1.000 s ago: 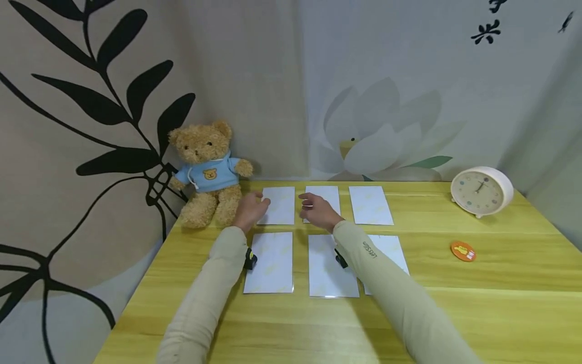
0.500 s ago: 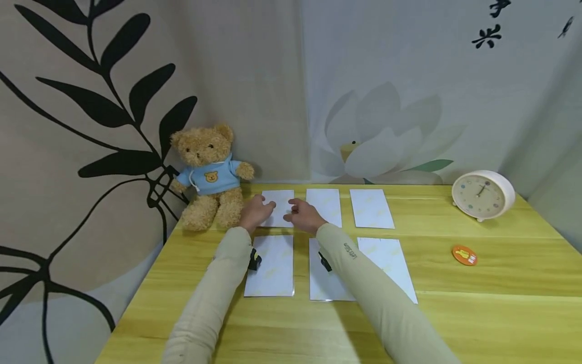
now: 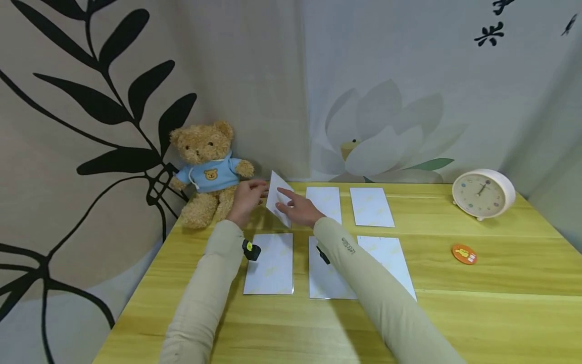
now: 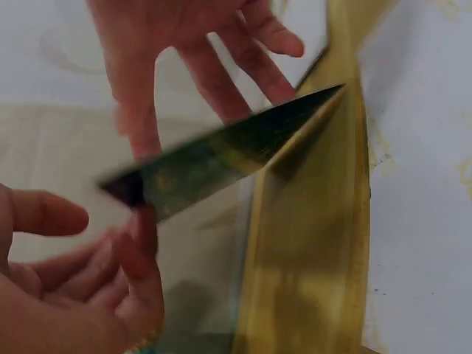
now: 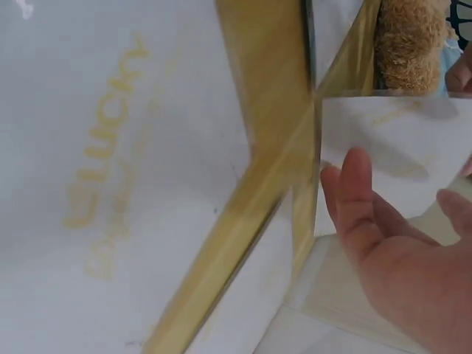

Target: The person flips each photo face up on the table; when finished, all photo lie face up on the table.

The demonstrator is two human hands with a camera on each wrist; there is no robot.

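At the far left of the back row, a white card (image 3: 275, 199) stands tilted up off the table in the head view. My left hand (image 3: 246, 203) pinches its raised left edge. In the left wrist view, that hand's fingertips (image 4: 147, 228) are at a corner of the card, whose blurred underside (image 4: 214, 151) shows a dark green picture. My right hand (image 3: 301, 209) is at the card's other side, its fingers loosely extended over the white back. From the right wrist view, these fingers (image 5: 358, 184) overlap the pale face of the card (image 5: 369, 125) without curling round it.
More white cards lie flat in two rows, among them a back middle card (image 3: 324, 199) and a front left card (image 3: 270, 268). A teddy bear (image 3: 210, 177) sits beside my left hand. Rightward are a round clock (image 3: 479, 193) and an orange disc (image 3: 464, 254).
My right hand moved left from the middle card to the back left one. My left hand took hold of that card and lifted its left edge, so it went from flat to tilted.
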